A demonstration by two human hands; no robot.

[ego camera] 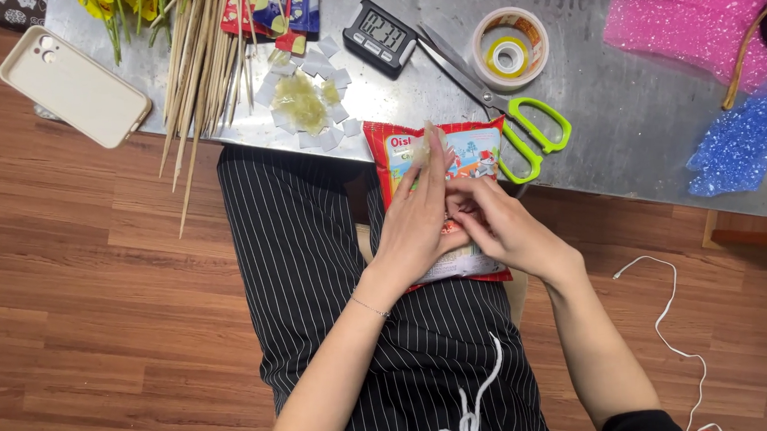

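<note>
Home craft corner: wood floor, metal table with skewers, scissors, tape.

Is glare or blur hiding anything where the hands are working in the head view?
Head view: the metal table shows soft glare patches, none over the snack packet; the left hand and right hand are sharp, with slight softness at the fingertips; table edges bow a little toward the corners.

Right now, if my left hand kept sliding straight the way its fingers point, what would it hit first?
Probably the scattered white paper squares on the metal table; the left hand points up over the snack packet, though depth is unclear.
</note>
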